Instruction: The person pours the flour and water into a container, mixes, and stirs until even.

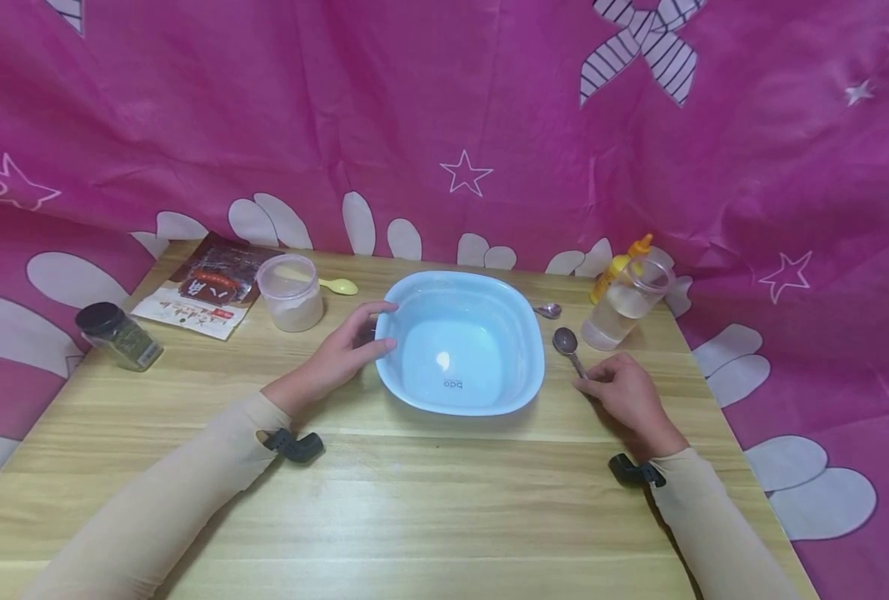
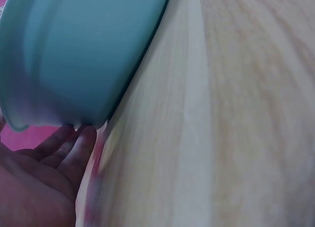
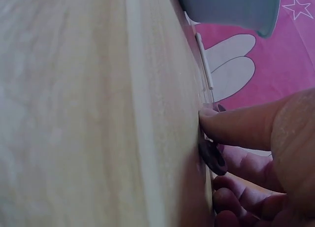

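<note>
A pink curtain (image 1: 414, 108) backs the wood-grain tabletop (image 1: 429, 508). Against the left hand's (image 1: 345, 346) spread fingers stands a pale-blue, rounded-square basin (image 1: 451, 346); the right hand's (image 1: 627, 398) fingers pinch a dark metal spoon (image 1: 565, 341), its scoop beyond them. In the head view, that hand hides the handle's end.

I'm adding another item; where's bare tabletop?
Broadest: the tabletop before the blue basin, between the left sleeve and right sleeve. Smaller: between the dark-lidded jar and left sleeve. Crowded: right of the basin, around the clear cup, yellow bottle and right hand.
</note>
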